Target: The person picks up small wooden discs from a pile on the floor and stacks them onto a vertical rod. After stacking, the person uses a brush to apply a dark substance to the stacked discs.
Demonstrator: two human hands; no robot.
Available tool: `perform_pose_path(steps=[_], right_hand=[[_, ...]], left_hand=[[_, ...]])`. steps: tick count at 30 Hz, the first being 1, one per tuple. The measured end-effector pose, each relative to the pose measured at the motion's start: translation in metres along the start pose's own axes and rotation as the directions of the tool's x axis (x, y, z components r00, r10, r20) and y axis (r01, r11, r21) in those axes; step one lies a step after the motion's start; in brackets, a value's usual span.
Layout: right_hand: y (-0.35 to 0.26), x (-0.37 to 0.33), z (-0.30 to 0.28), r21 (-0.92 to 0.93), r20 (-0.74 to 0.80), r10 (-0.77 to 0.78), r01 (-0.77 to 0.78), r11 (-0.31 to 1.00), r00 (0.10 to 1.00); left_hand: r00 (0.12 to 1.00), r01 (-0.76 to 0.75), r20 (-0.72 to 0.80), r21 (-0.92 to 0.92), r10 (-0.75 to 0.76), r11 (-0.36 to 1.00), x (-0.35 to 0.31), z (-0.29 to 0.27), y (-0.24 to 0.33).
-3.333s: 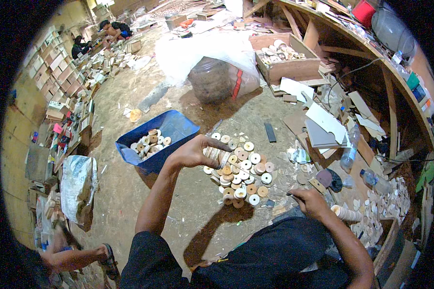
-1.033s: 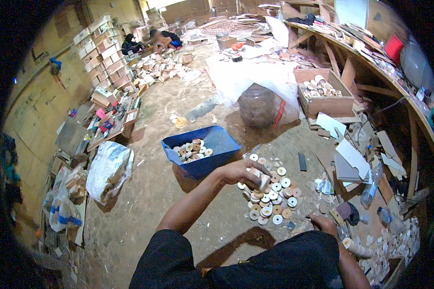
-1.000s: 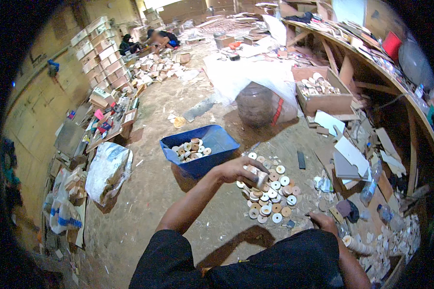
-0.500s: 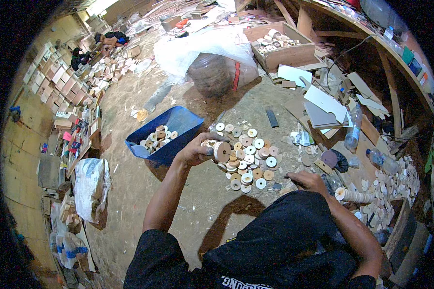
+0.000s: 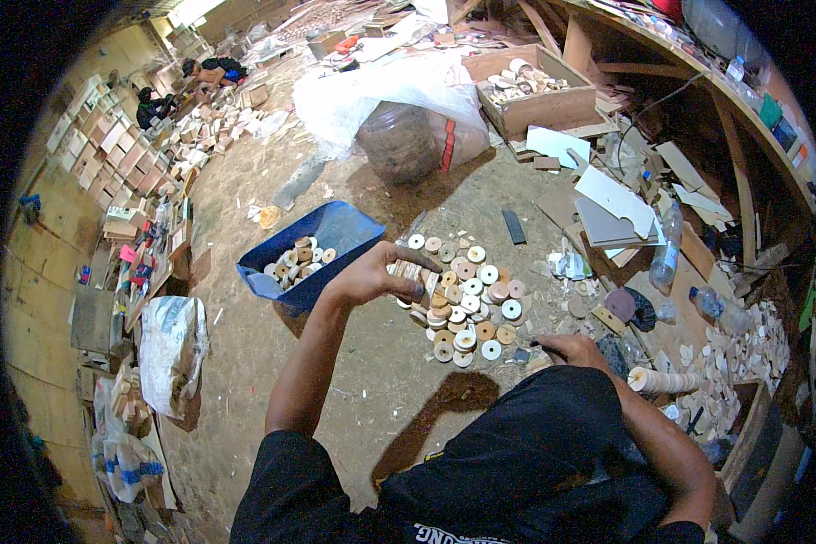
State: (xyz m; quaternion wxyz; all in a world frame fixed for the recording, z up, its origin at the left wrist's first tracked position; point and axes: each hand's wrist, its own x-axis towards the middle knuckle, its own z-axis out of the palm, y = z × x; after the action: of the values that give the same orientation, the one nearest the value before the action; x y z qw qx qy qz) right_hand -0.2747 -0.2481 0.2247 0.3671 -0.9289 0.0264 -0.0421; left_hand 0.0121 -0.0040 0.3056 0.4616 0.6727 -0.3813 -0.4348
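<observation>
My left hand (image 5: 378, 275) curls its thumb and fingers round a short stack of wooden discs (image 5: 414, 275), tilted, just at the left edge of a pile. The pile of round wooden discs (image 5: 470, 308), each with a hole in the middle, lies loose on the floor in pale and brown tones. Left of that hand stands a blue scoop-shaped bin (image 5: 347, 227) with more discs (image 5: 301, 258) inside. My right hand (image 5: 571, 350) rests by my knee, fingers stretched toward the pile, nothing visible in them; part of it is hidden.
A row of discs (image 5: 664, 380) lies on its side at the right, near scattered pieces. Plastic bottles (image 5: 668, 245) and white boards (image 5: 612, 198) lie beyond. A wooden crate (image 5: 544, 113) and a dark round container (image 5: 397, 143) under plastic stand at the back. Other people (image 5: 213, 77) sit far left.
My left hand has turned, so the stack's round end no longer faces me and its side shows, lower toward the pile. The right hand has shifted slightly down and left.
</observation>
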Motion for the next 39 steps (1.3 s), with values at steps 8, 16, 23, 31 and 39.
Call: perform_pose_path(steps=[8,16,23,31,39], right_hand=[[-0.004,-0.001,-0.001,-0.077,-0.051,-0.016,0.012,0.997,0.999],[-0.002,-0.003,-0.001,-0.095,-0.054,-0.058,0.053,0.994,0.997],[-0.009,-0.003,-0.005,-0.101,0.003,-0.022,0.022,0.995,1.000],[-0.013,-0.005,-0.009,-0.092,0.020,-0.044,0.045,0.995,0.999],[-0.007,-0.002,0.005,-0.080,-0.234,0.027,-0.047,0.996,0.972]], left_hand=[[0.990,0.027,0.136,-0.027,-0.023,0.999,0.011,0.018,-0.002],[0.970,-0.157,0.173,-0.099,0.172,0.983,0.034,0.025,-0.023],[0.982,0.117,0.184,-0.363,-0.052,0.924,0.030,0.027,-0.025],[0.987,0.082,0.155,-0.256,-0.043,0.963,0.040,0.054,-0.008],[0.947,-0.319,-0.303,-0.927,0.109,0.199,0.046,0.080,-0.033]])
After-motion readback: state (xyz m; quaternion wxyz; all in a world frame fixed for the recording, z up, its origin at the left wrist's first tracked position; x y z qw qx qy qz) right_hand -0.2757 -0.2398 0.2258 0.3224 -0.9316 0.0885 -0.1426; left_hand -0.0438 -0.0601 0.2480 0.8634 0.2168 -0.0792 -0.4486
